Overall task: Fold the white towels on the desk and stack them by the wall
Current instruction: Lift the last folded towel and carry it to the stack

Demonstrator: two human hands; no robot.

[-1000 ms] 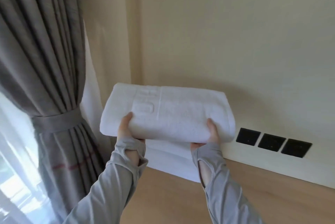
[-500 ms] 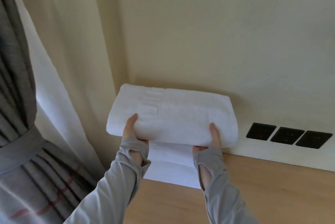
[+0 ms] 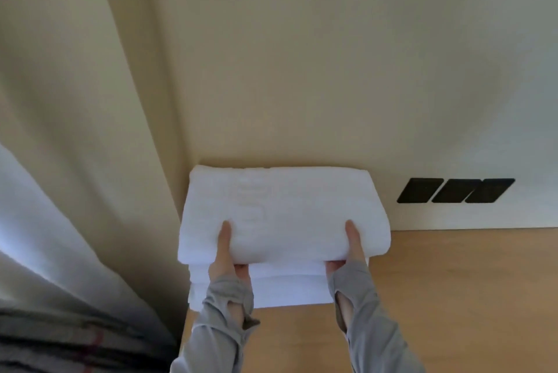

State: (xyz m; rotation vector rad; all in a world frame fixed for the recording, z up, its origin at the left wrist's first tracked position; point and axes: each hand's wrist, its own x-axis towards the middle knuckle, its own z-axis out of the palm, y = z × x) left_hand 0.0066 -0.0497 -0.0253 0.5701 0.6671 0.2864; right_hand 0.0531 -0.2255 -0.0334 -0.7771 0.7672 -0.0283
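Two hands hold one folded white towel [image 3: 283, 212] by its near edge; the left hand [image 3: 229, 258] takes the near left part and the right hand [image 3: 347, 255] the near right part. The fingers [image 3: 225, 236] of each hand are clamped on the cloth, the thumb lying flat on top and the rest tucked beneath, out of sight. The towel spreads away from the fingers to the wall [image 3: 332, 70], its far edge at or against it. Directly below the fingers lies a stack of towels [image 3: 287, 288] on the wooden counter [image 3: 453, 297]; whether the held towel rests on that stack cannot be told. Grey sleeves [image 3: 371, 327] cover both wrists. Beyond the right fingers, three black sockets [image 3: 456, 190] sit low on the wall; left of the left fingers hangs a pale curtain [image 3: 60, 191].
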